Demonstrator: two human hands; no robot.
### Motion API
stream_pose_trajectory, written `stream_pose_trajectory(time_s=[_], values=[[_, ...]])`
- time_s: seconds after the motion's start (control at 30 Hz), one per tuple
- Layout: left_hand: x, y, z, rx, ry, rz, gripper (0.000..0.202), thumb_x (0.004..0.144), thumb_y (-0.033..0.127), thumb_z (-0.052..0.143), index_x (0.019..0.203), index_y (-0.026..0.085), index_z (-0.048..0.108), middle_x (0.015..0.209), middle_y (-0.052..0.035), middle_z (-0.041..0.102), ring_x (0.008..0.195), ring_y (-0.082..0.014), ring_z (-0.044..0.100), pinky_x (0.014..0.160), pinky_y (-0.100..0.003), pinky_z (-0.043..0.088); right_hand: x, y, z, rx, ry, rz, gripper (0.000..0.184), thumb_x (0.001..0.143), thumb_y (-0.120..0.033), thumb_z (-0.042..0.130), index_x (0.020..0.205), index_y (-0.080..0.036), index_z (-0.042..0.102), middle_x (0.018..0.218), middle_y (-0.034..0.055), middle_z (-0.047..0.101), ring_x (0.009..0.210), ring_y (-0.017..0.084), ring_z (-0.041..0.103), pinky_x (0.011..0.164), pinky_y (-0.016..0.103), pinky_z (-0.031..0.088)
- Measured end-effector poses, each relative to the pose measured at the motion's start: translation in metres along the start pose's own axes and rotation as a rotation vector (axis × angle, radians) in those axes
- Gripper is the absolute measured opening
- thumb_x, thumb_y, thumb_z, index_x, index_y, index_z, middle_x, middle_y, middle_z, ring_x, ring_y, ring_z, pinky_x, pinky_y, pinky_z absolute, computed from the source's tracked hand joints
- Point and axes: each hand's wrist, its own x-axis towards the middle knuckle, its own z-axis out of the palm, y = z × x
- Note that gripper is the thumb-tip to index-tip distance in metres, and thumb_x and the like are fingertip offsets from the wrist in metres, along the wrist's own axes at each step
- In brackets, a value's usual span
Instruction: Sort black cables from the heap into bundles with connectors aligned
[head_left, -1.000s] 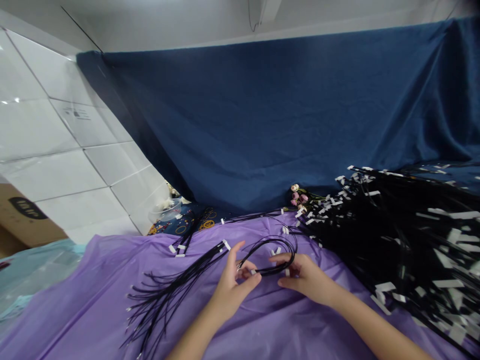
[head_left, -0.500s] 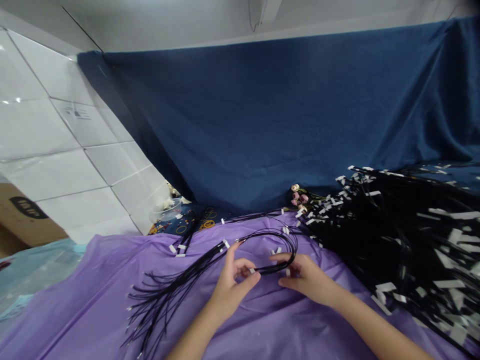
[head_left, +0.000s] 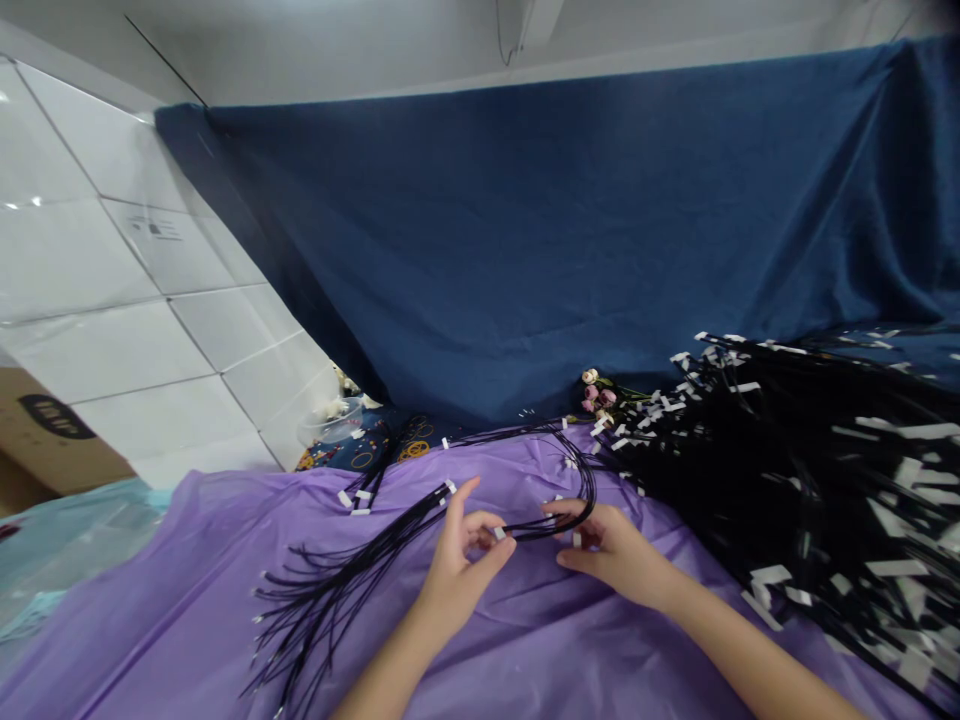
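Note:
A bundle of thin black cables (head_left: 591,488) curves between my two hands, over the purple cloth. My left hand (head_left: 466,558) pinches the near end of this bundle at a white tag (head_left: 500,534), thumb below and index finger sticking up. Around the curve of the same cables, my right hand (head_left: 616,556) has its fingers and thumb bent; a small white tag (head_left: 577,539) shows between them. The far ends of the bundle rise toward the back and look blurred. Left of my left hand lies another black cable bundle (head_left: 375,548), its loose ends fanned out.
A large heap of black cables with white tags (head_left: 780,460) covers the right side. Artificial flowers (head_left: 598,396) lie at its back edge. Farther left are yellow rubber bands (head_left: 415,449), a clear plastic bowl (head_left: 330,420) and a cardboard box (head_left: 56,430). A blue curtain (head_left: 510,240) hangs behind.
The cables' far ends have come away from my left index fingertip and swung up toward the back, so the loop has opened. Both hands have hardly moved.

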Motion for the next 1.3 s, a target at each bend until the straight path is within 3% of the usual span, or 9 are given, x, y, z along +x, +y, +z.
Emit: stream_pose_trajectory(time_s=[0.37, 0.47, 0.53, 0.67, 0.87, 1.1, 1.3], values=[[0.004, 0.001, -0.001, 0.029, 0.009, 0.006, 0.061, 0.073, 0.027, 0.071, 0.126, 0.024, 0.042, 0.097, -0.0013, 0.060, 0.067, -0.0086, 0.056, 0.070, -0.025, 0.044, 0.000, 0.003, -0.001, 0.014, 0.029, -0.009, 0.053, 0.066, -0.015, 0.067, 0.119, -0.017, 0.061, 0.089, 0.0023, 0.065, 0.060, 0.010, 0.049, 0.060, 0.026, 0.042], [0.006, 0.003, -0.002, 0.021, 0.011, -0.036, 0.050, 0.069, 0.025, 0.074, 0.114, 0.020, 0.052, 0.098, -0.0036, 0.062, 0.070, -0.0100, 0.057, 0.069, -0.025, 0.044, 0.000, 0.006, -0.001, 0.067, 0.019, -0.027, 0.050, 0.069, -0.020, 0.068, 0.118, -0.019, 0.062, 0.099, 0.0061, 0.066, 0.074, 0.016, 0.059, 0.066, 0.029, 0.048], [0.007, 0.003, -0.002, -0.008, 0.012, -0.079, 0.043, 0.065, 0.024, 0.075, 0.103, 0.017, 0.057, 0.092, -0.0045, 0.065, 0.072, -0.0120, 0.059, 0.068, -0.025, 0.044, -0.001, 0.007, -0.002, 0.093, 0.001, -0.039, 0.048, 0.070, -0.022, 0.069, 0.117, -0.021, 0.063, 0.104, 0.0071, 0.067, 0.084, 0.019, 0.062, 0.071, 0.031, 0.050], [0.009, 0.006, 0.000, -0.061, 0.017, -0.155, 0.035, 0.057, 0.022, 0.078, 0.088, 0.016, 0.061, 0.076, -0.0030, 0.067, 0.073, -0.0151, 0.061, 0.066, -0.025, 0.043, -0.001, 0.006, -0.002, 0.057, 0.028, -0.027, 0.048, 0.067, -0.021, 0.072, 0.114, -0.024, 0.066, 0.091, 0.0034, 0.069, 0.070, 0.016, 0.061, 0.066, 0.030, 0.050], [0.010, 0.009, 0.001, -0.128, 0.044, -0.190, 0.037, 0.054, 0.027, 0.081, 0.085, 0.016, 0.064, 0.078, -0.0032, 0.068, 0.070, -0.0143, 0.060, 0.066, -0.026, 0.045, -0.003, 0.000, -0.001, 0.189, 0.017, -0.021, 0.046, 0.067, -0.024, 0.074, 0.112, -0.022, 0.065, 0.103, 0.0067, 0.069, 0.097, 0.025, 0.064, 0.077, 0.035, 0.050], [0.012, 0.008, 0.001, -0.137, 0.019, -0.151, 0.032, 0.061, 0.033, 0.079, 0.083, 0.015, 0.064, 0.069, -0.0004, 0.063, 0.060, -0.0119, 0.057, 0.063, -0.026, 0.045, 0.000, 0.008, -0.002, 0.139, 0.093, -0.037, 0.042, 0.065, -0.022, 0.076, 0.106, -0.023, 0.070, 0.085, 0.0020, 0.070, 0.071, 0.016, 0.060, 0.065, 0.029, 0.045], [0.012, 0.008, 0.001, -0.084, 0.010, -0.118, 0.026, 0.066, 0.036, 0.075, 0.079, 0.014, 0.066, 0.068, -0.0002, 0.061, 0.059, -0.0120, 0.057, 0.062, -0.026, 0.044, 0.001, 0.011, -0.002, 0.156, 0.128, -0.017, 0.039, 0.066, -0.031, 0.078, 0.104, -0.024, 0.072, 0.084, 0.0027, 0.070, 0.069, 0.016, 0.060, 0.061, 0.027, 0.045]])
